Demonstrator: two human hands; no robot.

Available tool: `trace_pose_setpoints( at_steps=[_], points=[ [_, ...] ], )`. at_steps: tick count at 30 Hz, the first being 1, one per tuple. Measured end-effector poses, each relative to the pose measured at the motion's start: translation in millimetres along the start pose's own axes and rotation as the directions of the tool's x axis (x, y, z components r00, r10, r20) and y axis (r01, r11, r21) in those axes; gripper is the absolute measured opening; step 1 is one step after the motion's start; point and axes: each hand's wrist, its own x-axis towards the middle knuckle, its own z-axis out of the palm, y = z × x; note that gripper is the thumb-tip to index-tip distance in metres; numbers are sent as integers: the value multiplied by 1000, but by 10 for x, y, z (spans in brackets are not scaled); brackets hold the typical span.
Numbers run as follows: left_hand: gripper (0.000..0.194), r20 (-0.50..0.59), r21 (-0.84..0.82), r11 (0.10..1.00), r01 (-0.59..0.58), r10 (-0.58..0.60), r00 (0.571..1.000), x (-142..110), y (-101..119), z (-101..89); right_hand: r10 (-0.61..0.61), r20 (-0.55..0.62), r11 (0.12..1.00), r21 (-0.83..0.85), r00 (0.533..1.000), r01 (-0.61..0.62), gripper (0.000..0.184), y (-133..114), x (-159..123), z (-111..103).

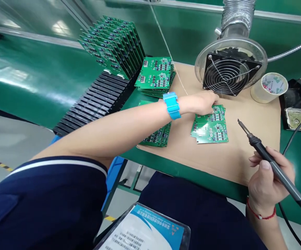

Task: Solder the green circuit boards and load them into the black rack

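Note:
My right hand (268, 178) is wrapped round a soldering iron (272, 161), its tip pointing up and left above the brown board. Stretched across the bench, my left hand (202, 102) has curled fingers at the far edge of a green circuit board (213, 128); its fingertips are partly hidden. This board overlaps another beneath it, slightly askew. A blue wrist strap (171, 106) circles my left wrist. Under my left forearm lies a stack of circuit boards (157, 137), partly covered by the arm. Another stack of circuit boards (155, 74) sits behind it.
Several boards stand upright in a black slotted rack (93, 99) at left. A fume extractor fan (225, 74) hangs just beyond my left hand. A tape roll (269, 87) and a soldering iron stand with sponge (297, 118) are at right. Solder wire (166, 43) hangs from above.

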Motion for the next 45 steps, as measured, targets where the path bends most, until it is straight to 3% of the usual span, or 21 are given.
trace_pose_setpoints(
  at_steps=[3,7,9,12,15,19,22,25,38,45],
  points=[
    [34,176,-37,999,2,5,984,-149,97,-14,-34,34,999,15,999,33,24,-11,5,8],
    [35,281,-96,995,41,-12,960,-412,288,-113,-54,86,998,-8,995,54,25,-13,7,7],
    [36,213,-194,977,84,-41,976,-553,361,-160,-54,108,998,-29,993,57,26,-11,5,4],
    [30,61,-411,891,192,-184,981,-740,430,-160,-59,130,997,-38,990,64,27,-4,1,7],
    [24,-61,-520,836,175,-241,969,-851,481,-34,-35,148,999,-21,988,38,24,0,1,19],
    [23,-210,-347,932,104,-186,960,-876,554,209,27,157,999,17,987,-30,21,-12,7,35],
    [23,-264,-121,984,133,-161,951,-848,585,317,42,171,999,17,984,-45,21,-24,14,39],
    [23,-293,-8,991,131,-128,948,-815,590,363,30,188,1000,-4,982,-30,21,-25,19,40],
    [25,-357,137,990,43,9,934,-765,632,459,70,205,997,-44,976,-63,23,-53,12,35],
    [29,-373,102,995,2,37,927,-794,608,480,81,209,996,-64,974,-69,21,-71,21,34]
  ],
)
